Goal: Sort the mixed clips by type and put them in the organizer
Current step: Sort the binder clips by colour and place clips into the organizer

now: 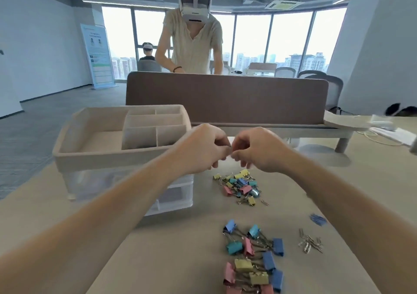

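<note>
— While the left hand (pixel 203 149) and the right hand (pixel 259 151) meet fingertip to fingertip just right of the organizer (pixel 101 156), what are they working on?

— Hard to call. Both sets of fingers are curled in, tips touching like a pinch, but whatever sits between them is hidden. I cannot tell whether either hand holds a clip.

— And the stock to sort?

— The mixed pile (pixel 240 186) lies off the organizer's front right corner, directly below the hands. It's coloured clips tangled with wire ones, a loose heap with no clear long axis.

— Anything split off?

— Yes. Farther from the organizer, toward the person, sits a group of binder clips (pixel 252 257). Right of those, farther out again, is a small heap of paper clips (pixel 310 244). I judge the sorting part done and the loading yet to come.

— Which hand feeds the organizer?

— The left is nearer, almost at its front right corner, with the compartments to its left. The right hangs more squarely over the pile, so I'd expect it to pick straight down.
</note>
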Demonstrator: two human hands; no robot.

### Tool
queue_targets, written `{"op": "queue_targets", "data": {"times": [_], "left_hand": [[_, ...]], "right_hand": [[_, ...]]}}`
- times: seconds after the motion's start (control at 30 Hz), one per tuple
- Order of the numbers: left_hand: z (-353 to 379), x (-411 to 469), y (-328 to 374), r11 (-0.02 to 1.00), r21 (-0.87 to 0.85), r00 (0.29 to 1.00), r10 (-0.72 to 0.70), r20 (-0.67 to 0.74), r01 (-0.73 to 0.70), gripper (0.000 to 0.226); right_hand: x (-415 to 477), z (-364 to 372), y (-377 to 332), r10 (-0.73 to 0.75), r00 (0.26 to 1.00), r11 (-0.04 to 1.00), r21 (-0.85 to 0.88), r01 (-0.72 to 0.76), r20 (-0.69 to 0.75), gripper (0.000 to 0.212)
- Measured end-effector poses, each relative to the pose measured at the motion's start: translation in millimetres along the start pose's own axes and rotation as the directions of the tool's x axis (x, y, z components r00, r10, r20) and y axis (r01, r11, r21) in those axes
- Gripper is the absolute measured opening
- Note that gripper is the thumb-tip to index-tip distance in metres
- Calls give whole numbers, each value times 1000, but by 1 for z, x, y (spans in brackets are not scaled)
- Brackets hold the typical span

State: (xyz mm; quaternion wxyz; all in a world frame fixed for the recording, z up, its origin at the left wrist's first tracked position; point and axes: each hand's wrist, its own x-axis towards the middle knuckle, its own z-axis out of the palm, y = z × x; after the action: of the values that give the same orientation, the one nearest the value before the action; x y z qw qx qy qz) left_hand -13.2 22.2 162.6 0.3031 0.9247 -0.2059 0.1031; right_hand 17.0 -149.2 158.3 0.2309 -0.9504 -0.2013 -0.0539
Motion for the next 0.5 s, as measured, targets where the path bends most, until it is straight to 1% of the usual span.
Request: {"op": "queue_targets", "data": {"times": [0.13,0.23,0.37,0.5], "left_hand": [[55,-5,29,999,-15,990,49,131,-48,14],[94,-2,40,999,-25,964,53,260,-48,14],[141,7,49,991,98,906,40,421,-90,24],[175,17,52,970,207,859,5,513,-130,39]], "right_hand": [[-51,-2,50,85,996,996,-38,-84,36,6],[-83,-4,88,185,980,982,-38,-183,77,7],[-113,0,130,294,947,955,-82,-285,133,7],[-131,8,160,359,907,933,-107,-344,219,5]]}}
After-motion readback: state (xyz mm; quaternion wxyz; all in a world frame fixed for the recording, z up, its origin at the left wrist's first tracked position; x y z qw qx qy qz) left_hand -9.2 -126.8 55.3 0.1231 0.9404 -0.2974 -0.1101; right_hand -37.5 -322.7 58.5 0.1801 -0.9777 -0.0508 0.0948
